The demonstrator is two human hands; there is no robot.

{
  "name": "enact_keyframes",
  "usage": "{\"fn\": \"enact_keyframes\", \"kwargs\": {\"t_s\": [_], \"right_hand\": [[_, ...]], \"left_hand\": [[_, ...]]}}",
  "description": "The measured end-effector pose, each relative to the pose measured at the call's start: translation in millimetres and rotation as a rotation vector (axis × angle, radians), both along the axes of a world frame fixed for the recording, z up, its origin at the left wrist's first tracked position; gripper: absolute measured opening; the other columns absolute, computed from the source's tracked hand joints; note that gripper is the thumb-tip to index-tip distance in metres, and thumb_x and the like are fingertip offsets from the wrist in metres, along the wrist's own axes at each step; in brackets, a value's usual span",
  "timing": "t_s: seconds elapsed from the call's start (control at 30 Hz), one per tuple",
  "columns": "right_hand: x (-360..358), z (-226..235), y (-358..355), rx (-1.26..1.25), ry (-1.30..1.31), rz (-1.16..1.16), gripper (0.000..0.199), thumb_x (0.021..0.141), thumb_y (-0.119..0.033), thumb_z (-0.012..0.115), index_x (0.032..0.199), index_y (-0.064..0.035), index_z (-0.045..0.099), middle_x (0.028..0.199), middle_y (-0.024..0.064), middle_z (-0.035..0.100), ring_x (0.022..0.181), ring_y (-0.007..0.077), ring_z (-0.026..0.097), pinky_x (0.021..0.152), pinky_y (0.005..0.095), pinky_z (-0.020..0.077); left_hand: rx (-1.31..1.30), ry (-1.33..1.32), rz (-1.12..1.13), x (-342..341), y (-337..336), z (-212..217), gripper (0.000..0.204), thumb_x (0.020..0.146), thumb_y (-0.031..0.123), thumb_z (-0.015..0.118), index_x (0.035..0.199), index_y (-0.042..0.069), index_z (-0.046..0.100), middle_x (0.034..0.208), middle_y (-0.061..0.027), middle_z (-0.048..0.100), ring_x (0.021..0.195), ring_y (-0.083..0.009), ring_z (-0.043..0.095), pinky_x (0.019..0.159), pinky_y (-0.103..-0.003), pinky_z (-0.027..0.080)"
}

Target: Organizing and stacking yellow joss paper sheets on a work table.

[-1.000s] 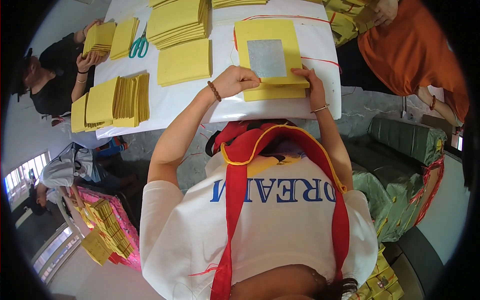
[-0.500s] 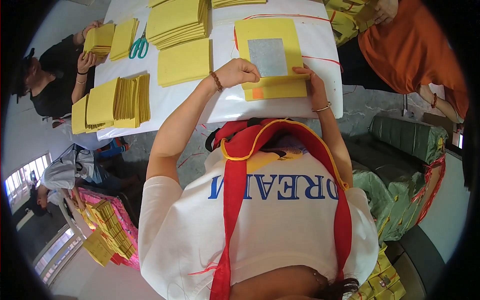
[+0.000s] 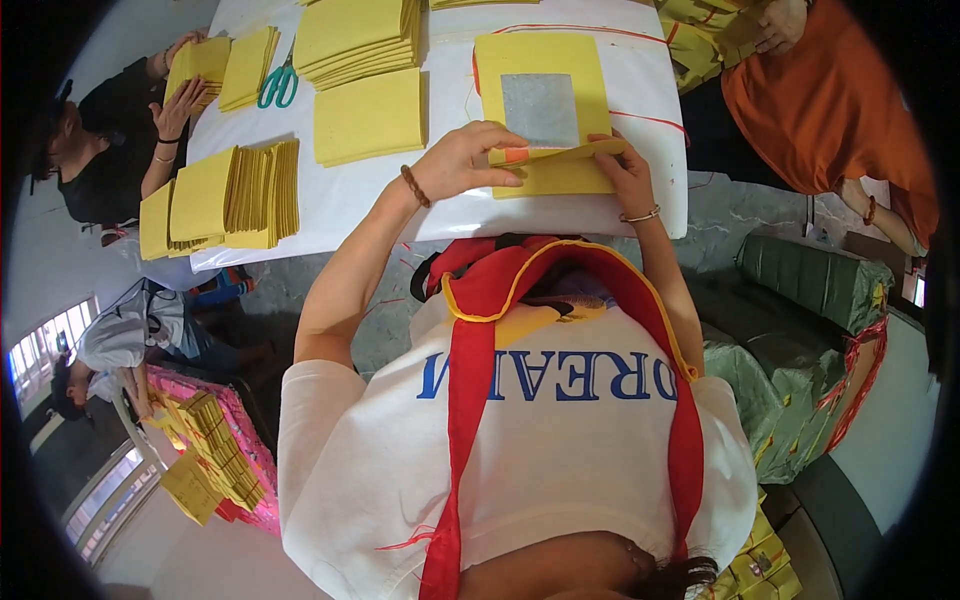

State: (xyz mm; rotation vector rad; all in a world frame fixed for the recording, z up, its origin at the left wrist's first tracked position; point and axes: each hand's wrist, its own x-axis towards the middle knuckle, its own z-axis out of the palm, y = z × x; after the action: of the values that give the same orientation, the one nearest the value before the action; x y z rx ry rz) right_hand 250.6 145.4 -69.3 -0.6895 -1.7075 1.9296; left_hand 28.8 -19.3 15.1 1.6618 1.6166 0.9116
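Note:
In front of me on the table lies a stack of yellow paper sheets with a silver square on the top sheet. The near edge of the top paper is curled up into a raised strip, with a small orange patch at its left end. My left hand holds that end, fingers on the far side and thumb on the near side. My right hand pinches the strip's right end between thumb and fingers. More yellow paper shows flat beneath the strip.
Folded yellow paper stacks stand to the left, with teal-handled scissors beyond. Red string lies at the right. A person in black handles yellow paper at far left; a person in orange stands at right.
My left hand has gone from a closed fist on the paper to fingers and thumb spread around the strip's left end. The near strip is lifted and curled more. My right hand has barely moved.

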Motion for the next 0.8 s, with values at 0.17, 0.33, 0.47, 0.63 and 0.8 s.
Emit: {"fn": "enact_keyframes", "kwargs": {"t_s": [0.17, 0.33, 0.47, 0.63, 0.8], "right_hand": [[-1.5, 2.7, 2.5, 0.033, -0.019, 0.005, 0.026, 0.082, -0.005, 0.059, 0.108, -0.003, 0.059, 0.125, 0.0055, 0.048, 0.111, 0.015, 0.047, 0.091, 0.0263, 0.039], [1.1, -2.7, 8.9, 0.074, 0.076, 0.069, 0.018, 0.08, -0.001, 0.06, 0.098, -0.0043, 0.061, 0.119, 0.0053, 0.053, 0.113, 0.0159, 0.046, 0.093, 0.0272, 0.038], [-0.1, 0.6, 3.7, 0.045, 0.056, 0.046, 0.019, 0.08, -0.001, 0.059, 0.098, -0.0044, 0.061, 0.119, 0.0052, 0.053, 0.113, 0.0158, 0.045, 0.094, 0.0276, 0.0375], [1.1, 0.9, 3.2, 0.028, 0.038, 0.03, 0.022, 0.08, -0.002, 0.06, 0.101, -0.0042, 0.061, 0.12, 0.0054, 0.052, 0.112, 0.0153, 0.046, 0.093, 0.0272, 0.0374], [0.0, -0.2, 3.4, 0.057, 0.026, 0.022, 0.025, 0.08, -0.002, 0.06, 0.104, -0.0038, 0.061, 0.124, 0.0065, 0.05, 0.112, 0.0149, 0.046, 0.092, 0.0266, 0.0378]], "left_hand": [[0.2, 0.574, -0.063, 20.2, -15.5, -9.4, 0.049, 0.074, 0.004, 0.058, 0.12, 0.018, 0.052, 0.115, -0.0117, 0.051, 0.098, -0.03, 0.05, 0.085, -0.035, 0.044], [0.235, 0.585, -0.133, 18.3, -16.4, -16.2, 0.049, 0.073, 0.011, 0.062, 0.121, 0.017, 0.051, 0.114, -0.0091, 0.051, 0.1, -0.0274, 0.048, 0.085, -0.035, 0.044], [0.261, 0.495, -0.15, 12.6, -14.6, -19.3, 0.056, 0.069, 0.02, 0.067, 0.122, 0.019, 0.049, 0.109, -0.0053, 0.052, 0.095, -0.0246, 0.048, 0.085, -0.033, 0.044], [0.228, 0.414, -0.159, 9.1, -11.5, -17.5, 0.055, 0.07, 0.02, 0.067, 0.122, 0.019, 0.05, 0.106, -0.0048, 0.054, 0.095, -0.0244, 0.048, 0.085, -0.033, 0.043], [0.284, 0.415, -0.149, 8.8, -10.2, -19.0, 0.052, 0.071, 0.018, 0.066, 0.121, 0.018, 0.051, 0.103, -0.005, 0.055, 0.094, -0.0241, 0.048, 0.085, -0.033, 0.043]]}}
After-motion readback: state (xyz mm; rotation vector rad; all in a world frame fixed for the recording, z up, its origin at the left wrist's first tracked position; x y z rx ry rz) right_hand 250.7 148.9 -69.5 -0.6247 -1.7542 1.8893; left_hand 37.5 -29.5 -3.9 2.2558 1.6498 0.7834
